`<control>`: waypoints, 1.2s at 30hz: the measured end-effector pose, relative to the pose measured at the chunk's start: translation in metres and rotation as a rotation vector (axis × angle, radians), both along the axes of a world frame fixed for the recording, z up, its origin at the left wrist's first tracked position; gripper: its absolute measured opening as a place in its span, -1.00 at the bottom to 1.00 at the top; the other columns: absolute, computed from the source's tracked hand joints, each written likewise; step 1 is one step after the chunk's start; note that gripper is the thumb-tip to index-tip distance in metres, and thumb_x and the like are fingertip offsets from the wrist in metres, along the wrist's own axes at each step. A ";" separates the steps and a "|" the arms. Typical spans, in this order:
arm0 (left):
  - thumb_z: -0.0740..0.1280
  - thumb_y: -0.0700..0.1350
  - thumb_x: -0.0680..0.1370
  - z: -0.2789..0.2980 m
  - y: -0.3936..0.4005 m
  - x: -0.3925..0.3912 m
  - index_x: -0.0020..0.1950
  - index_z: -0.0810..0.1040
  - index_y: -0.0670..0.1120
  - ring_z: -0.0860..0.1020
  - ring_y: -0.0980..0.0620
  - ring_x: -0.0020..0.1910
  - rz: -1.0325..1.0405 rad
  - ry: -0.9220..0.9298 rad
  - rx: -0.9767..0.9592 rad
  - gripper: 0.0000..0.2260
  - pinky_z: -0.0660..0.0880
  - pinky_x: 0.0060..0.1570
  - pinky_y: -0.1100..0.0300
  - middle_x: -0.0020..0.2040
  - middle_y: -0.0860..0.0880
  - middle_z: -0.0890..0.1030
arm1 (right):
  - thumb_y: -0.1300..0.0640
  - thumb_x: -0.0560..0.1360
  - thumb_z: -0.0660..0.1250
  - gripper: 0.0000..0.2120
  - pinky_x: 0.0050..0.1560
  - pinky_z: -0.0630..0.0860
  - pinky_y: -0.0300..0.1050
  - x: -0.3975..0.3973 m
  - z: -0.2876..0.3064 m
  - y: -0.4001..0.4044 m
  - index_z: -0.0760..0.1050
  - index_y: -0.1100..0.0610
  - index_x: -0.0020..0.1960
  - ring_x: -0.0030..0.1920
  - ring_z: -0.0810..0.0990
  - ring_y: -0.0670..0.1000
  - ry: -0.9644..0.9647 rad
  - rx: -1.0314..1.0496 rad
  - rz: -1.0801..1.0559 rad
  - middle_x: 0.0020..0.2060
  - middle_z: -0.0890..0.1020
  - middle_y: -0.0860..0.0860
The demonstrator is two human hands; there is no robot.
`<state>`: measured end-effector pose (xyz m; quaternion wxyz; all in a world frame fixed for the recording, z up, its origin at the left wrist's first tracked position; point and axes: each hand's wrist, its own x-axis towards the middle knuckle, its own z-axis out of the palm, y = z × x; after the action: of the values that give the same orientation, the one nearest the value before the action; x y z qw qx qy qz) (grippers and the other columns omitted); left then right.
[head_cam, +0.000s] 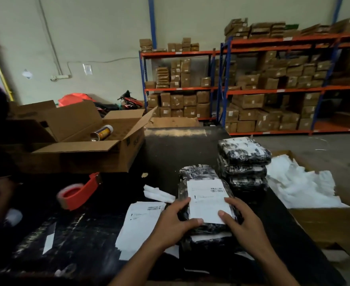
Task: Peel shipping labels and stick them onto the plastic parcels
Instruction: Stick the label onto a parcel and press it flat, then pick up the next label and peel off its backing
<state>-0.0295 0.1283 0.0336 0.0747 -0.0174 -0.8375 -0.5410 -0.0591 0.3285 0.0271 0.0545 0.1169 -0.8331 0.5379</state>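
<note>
Both hands press flat on a white shipping label (208, 201) lying on the top black plastic parcel (203, 178) at the near middle of the dark table (170, 145): the left hand (174, 221), fingers spread, pins the label's near-left corner, and the right hand (242, 219), also spread and gripping nothing, covers its near-right edge. Thin paper on slick, crinkled film looks light and easily creased, so smoothing outward from the centre seems wise. A sheet of unpeeled labels (141, 223) lies just left, best lifted by a corner. Labelled-looking parcels (244, 159) are stacked beyond, and a red tape dispenser (81, 190) sits to the left.
</note>
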 end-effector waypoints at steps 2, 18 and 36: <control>0.50 -0.04 0.41 -0.004 -0.001 0.003 0.44 0.37 0.01 0.35 0.21 0.35 -0.027 0.000 -0.001 -0.37 0.30 0.19 0.41 0.36 0.19 0.38 | 0.02 0.48 0.37 -0.64 0.27 0.34 -0.12 0.006 -0.002 -0.002 0.45 -0.05 0.26 0.39 0.31 -0.05 -0.011 -0.008 -0.016 0.36 0.38 -0.08; 0.32 0.29 0.41 0.010 -0.025 0.006 0.51 0.24 0.11 0.25 0.06 0.47 -0.203 -0.056 -0.357 -0.29 0.23 0.43 0.12 0.51 0.08 0.25 | 0.14 0.58 0.23 -0.62 0.28 0.25 -0.15 0.013 0.010 -0.008 0.34 0.05 0.38 0.41 0.25 -0.04 -0.071 0.153 -0.028 0.47 0.25 0.03; 0.30 0.00 0.56 -0.052 -0.134 0.025 0.47 0.31 -0.14 0.36 -0.01 0.41 0.210 -0.163 -0.401 -0.48 0.28 0.37 0.19 0.46 -0.07 0.36 | -0.04 0.55 0.22 -0.44 0.16 0.42 -0.10 0.015 -0.009 -0.192 0.23 0.31 0.39 0.30 0.43 0.17 -0.251 0.501 0.100 0.31 0.41 0.21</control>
<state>-0.0043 -0.0054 -0.0180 0.0578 0.0989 -0.9287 -0.3527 -0.0440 0.1365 0.0184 -0.1061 0.1002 -0.9336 0.3273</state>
